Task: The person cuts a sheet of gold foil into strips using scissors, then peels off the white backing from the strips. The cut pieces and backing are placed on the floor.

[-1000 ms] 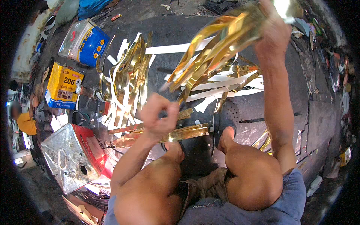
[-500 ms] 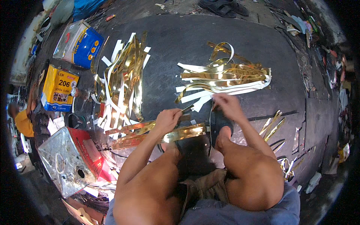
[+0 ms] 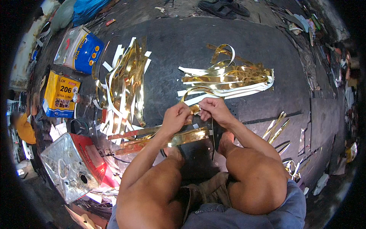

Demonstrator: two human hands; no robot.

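Observation:
My left hand [image 3: 177, 117] is closed, pinching a short shiny gold strip [image 3: 195, 109] by one end. Close beside it, my right hand [image 3: 215, 110] has its fingers curled together at the strip's other end. Just beyond both hands lies a bundle of gold and white strips [image 3: 228, 79], with ends pointing left. To the left is a second, looser pile of gold and white strips [image 3: 129, 84]. Below my left wrist, long gold strips [image 3: 192, 136] lie sideways in front of my feet. What my fingertips cover is hidden.
At the left stand a blue-and-yellow can [image 3: 85, 52], a yellow can [image 3: 55, 93] and a dented red-and-silver metal can [image 3: 68, 168]. A few gold strips [image 3: 277, 128] lie right of my knee. Dark sandals [image 3: 225, 8] sit at the far edge. Another person's yellow sleeve shows far left.
My right hand has moved left from the white strip ends to meet my left hand. My left hand has shifted slightly right. The gold strip now spans between them.

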